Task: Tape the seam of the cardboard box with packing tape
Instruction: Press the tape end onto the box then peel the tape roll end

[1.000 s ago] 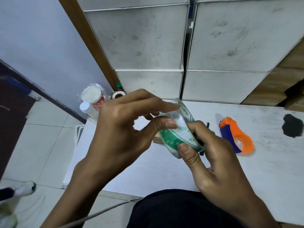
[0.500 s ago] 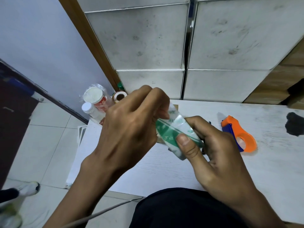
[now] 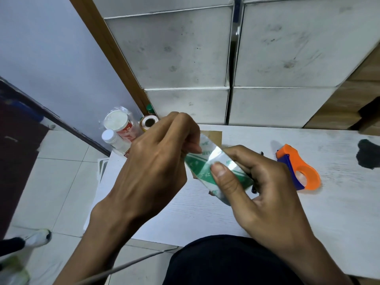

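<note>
Both hands work a roll of packing tape (image 3: 216, 171) held above the white desk (image 3: 308, 212). The right hand (image 3: 265, 188) grips the roll, thumb pressed flat on its printed green-and-clear face, probably to keep it from turning. The left hand (image 3: 162, 159) pinches at the roll's upper edge with curled fingertips, which looks like picking for the loose end so that a strip can be pulled free (no free strip shows yet). The cardboard box (image 3: 213, 136) lies on the desk directly behind the hands, only a brown corner visible, so its seam cannot be seen and nothing is taped yet. An orange and blue tape dispenser (image 3: 300, 171) sits unused just right of the hands, near enough to reach.

Compared with a second ago, the left hand has closed: its fingers were spread over the roll with the thumb below, and now they bunch tightly at the top edge. The right hand's hold is much the same.
</note>
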Demonstrator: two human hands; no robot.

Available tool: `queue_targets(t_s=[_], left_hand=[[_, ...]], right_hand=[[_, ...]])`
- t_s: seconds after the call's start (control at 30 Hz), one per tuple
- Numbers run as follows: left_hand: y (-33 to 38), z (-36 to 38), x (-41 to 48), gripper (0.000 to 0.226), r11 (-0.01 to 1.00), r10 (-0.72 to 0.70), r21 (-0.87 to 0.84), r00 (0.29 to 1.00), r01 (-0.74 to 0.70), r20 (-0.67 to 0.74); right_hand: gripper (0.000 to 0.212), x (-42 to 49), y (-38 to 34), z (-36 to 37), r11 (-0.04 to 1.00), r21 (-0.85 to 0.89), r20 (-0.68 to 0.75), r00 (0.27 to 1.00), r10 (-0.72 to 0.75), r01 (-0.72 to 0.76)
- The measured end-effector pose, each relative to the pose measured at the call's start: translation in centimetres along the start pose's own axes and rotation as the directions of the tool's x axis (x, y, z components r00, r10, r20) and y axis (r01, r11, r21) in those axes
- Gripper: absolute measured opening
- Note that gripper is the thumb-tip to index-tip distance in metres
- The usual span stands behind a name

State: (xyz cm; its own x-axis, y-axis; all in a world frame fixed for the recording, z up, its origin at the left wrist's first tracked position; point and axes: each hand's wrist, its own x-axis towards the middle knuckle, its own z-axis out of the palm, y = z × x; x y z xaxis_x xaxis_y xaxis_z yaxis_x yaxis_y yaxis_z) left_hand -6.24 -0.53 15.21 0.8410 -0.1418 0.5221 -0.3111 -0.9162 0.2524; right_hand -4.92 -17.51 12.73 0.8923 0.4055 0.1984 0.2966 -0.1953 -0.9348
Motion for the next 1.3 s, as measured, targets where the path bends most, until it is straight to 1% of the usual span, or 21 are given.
queue_targets(t_s=[0.07, 0.17, 0.27, 0.33, 0.37, 0.43, 0.5, 0.53, 0.57, 0.6, 0.7, 0.83, 0.9, 1.0, 1.07, 1.2, 1.3], left_hand=[[0.3, -0.1, -0.1, 0.014, 0.999, -0.011, -0.046, 1.000, 0.011, 0.005], [0.7, -0.2, 0.2, 0.014, 0.989, -0.030, -0.147, 0.999, 0.034, 0.029], [0.0, 0.0, 0.7, 0.008, 0.947, -0.101, -0.295, 0.989, 0.130, 0.110], [-0.5, 0.0, 0.9, 0.006, 0.903, -0.146, -0.380, 0.975, 0.200, 0.167], [-0.7, 0.0, 1.0, 0.014, 0.884, -0.153, -0.409, 0.967, 0.226, 0.203], [-1.2, 0.0, 1.1, 0.040, 0.844, -0.144, -0.459, 0.941, 0.278, 0.305], [-1.6, 0.1, 1.3, 0.068, 0.765, -0.157, -0.518, 0.892, 0.382, 0.425], [-1.7, 0.2, 1.3, 0.077, 0.727, -0.171, -0.536, 0.869, 0.430, 0.465], [-1.8, 0.3, 1.4, 0.079, 0.710, -0.181, -0.539, 0.857, 0.454, 0.482], [-1.8, 0.4, 1.4, 0.074, 0.711, -0.187, -0.535, 0.856, 0.457, 0.483], [-1.6, 0.3, 1.8, 0.046, 0.696, -0.205, -0.556, 0.868, 0.454, 0.452], [-1.2, -0.4, 2.3, 0.037, 0.634, -0.253, -0.591, 0.856, 0.499, 0.452], [-0.9, -0.5, 2.4, 0.036, 0.625, -0.280, -0.588, 0.851, 0.513, 0.445], [-0.3, -0.6, 2.3, 0.037, 0.646, -0.345, -0.554, 0.848, 0.525, 0.401], [0.2, -0.6, 2.1, 0.034, 0.664, -0.374, -0.541, 0.856, 0.516, 0.357], [0.6, -0.4, 1.9, 0.017, 0.689, -0.389, -0.554, 0.883, 0.468, 0.261], [0.8, -0.2, 1.7, 0.010, 0.767, -0.357, -0.508, 0.919, 0.391, 0.168]], right_hand=[[0.028, 0.2, 0.3, 0.2, 1.000, -0.008, -0.018, 0.999, 0.029, -0.030], [0.031, 0.7, 1.3, -0.1, 0.995, -0.055, -0.095, 0.993, 0.077, -0.083], [0.029, 0.8, 2.1, -0.5, 0.994, -0.035, -0.088, 0.991, 0.096, -0.099], [0.022, 0.6, 2.4, -0.8, 0.995, 0.014, -0.081, 0.992, 0.099, -0.098], [0.018, 0.5, 2.3, -0.9, 0.994, 0.040, -0.077, 0.992, 0.100, -0.097], [0.015, 0.4, 2.1, -1.0, 0.993, 0.080, -0.061, 0.994, 0.094, -0.089], [0.017, 0.3, 1.8, -1.1, 0.995, 0.082, -0.055, 0.996, 0.066, -0.062], [0.019, 0.2, 1.6, -1.1, 0.996, 0.071, -0.054, 0.997, 0.055, -0.051], [0.022, 0.1, 1.5, -1.0, 0.997, 0.059, -0.054, 0.997, 0.048, -0.045], [0.024, 0.1, 1.5, -0.9, 0.998, 0.051, -0.054, 0.997, 0.046, -0.043], [0.026, 0.0, 1.5, -0.8, 0.999, 0.020, -0.059, 0.998, 0.036, -0.035], [0.027, 0.0, 1.5, -0.8, 0.996, -0.092, -0.080, 0.997, 0.008, -0.015], [0.026, 0.0, 1.6, -0.7, 0.989, -0.150, -0.094, 0.996, -0.005, -0.010], [0.027, -0.1, 1.9, -0.6, 0.983, -0.184, -0.114, 0.993, -0.020, -0.001], [0.026, -0.1, 2.0, -0.5, 0.980, -0.201, -0.123, 0.992, -0.030, 0.005], [0.026, 0.0, 1.9, -0.5, 0.977, -0.211, -0.133, 0.990, -0.038, 0.010], [0.028, 0.0, 1.8, -0.4, 0.982, -0.190, -0.125, 0.992, -0.029, 0.004]])
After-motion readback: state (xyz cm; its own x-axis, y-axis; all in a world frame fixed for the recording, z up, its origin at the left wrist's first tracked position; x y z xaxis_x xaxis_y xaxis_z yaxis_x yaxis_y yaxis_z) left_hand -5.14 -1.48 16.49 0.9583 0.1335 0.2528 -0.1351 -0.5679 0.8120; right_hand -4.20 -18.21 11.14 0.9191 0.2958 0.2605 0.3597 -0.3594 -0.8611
